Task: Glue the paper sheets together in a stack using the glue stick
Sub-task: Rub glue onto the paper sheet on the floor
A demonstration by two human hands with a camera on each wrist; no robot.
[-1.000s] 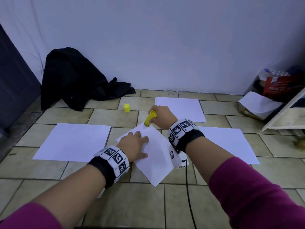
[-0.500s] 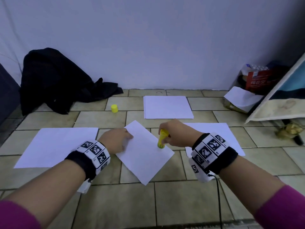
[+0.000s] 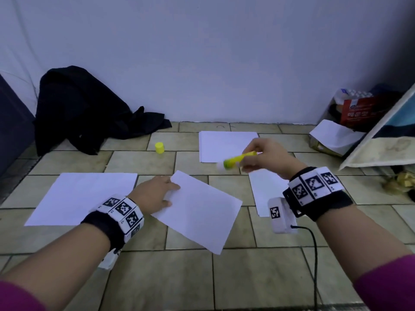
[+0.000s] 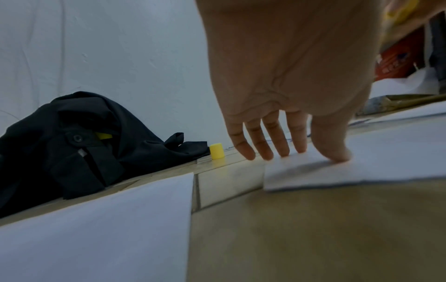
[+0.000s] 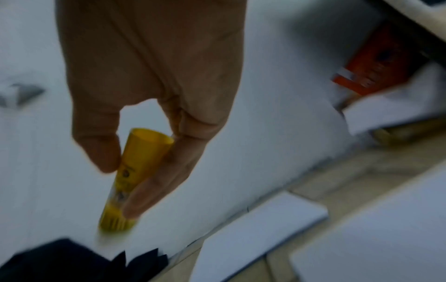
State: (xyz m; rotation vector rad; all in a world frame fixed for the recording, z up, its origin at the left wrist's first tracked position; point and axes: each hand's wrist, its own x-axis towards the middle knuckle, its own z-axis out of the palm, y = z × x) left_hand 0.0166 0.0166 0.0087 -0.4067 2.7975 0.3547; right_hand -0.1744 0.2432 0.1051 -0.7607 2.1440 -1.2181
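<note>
Inside black jacket (image 4: 72, 145) — perhaps yellow object (image 4: 103, 135)

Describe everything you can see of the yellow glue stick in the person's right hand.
The yellow plastic glue stick is a slim tube with a greenish collar at its working end, where a pale tip shows, blurred. Its cap is off. It lies roughly level in the air above the tiled floor, tip pointing toward the person's left. The right hand pinches it between thumb and fingers; nothing else touches it.
</note>
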